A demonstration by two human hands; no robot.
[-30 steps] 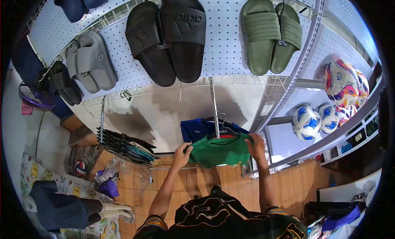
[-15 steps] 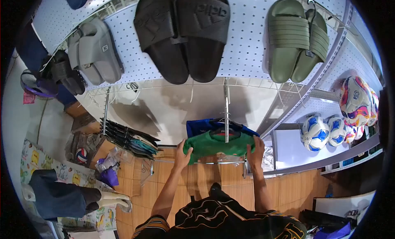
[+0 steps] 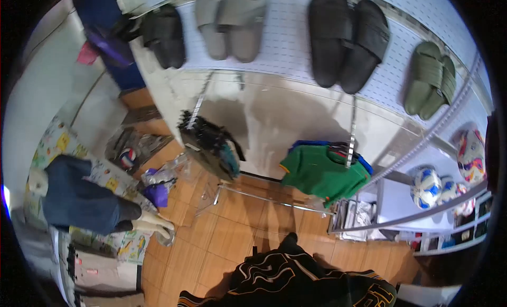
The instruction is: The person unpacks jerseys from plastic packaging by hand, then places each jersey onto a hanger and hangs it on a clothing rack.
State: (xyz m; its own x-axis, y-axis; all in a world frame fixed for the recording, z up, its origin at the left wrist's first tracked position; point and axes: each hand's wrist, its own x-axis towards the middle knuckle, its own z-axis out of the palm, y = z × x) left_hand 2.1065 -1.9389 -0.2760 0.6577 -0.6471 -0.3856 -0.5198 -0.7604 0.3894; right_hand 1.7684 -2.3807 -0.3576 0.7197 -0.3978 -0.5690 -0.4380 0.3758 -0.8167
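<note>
A green shirt (image 3: 325, 172) hangs at the end of a metal display arm (image 3: 351, 140), right of the middle. Blue and darker garments show behind its top edge. On a second arm (image 3: 199, 103) to the left hang several dark and grey-green garments (image 3: 211, 148). Neither my left hand nor my right hand shows; only the black shirt on my body (image 3: 296, 278) is seen at the bottom.
Several pairs of slides (image 3: 346, 40) hang on the pegboard above. Balls (image 3: 425, 188) sit on the right-hand shelf (image 3: 396, 201). A dressed mannequin (image 3: 79, 196) is at the left, near a purple bag (image 3: 156, 195). A low metal rail (image 3: 274, 199) crosses above the wooden floor (image 3: 232, 228).
My hands have let go of the green shirt and left the view. The shirt now hangs lower and loose. The view has swung left, so the racks appear farther right.
</note>
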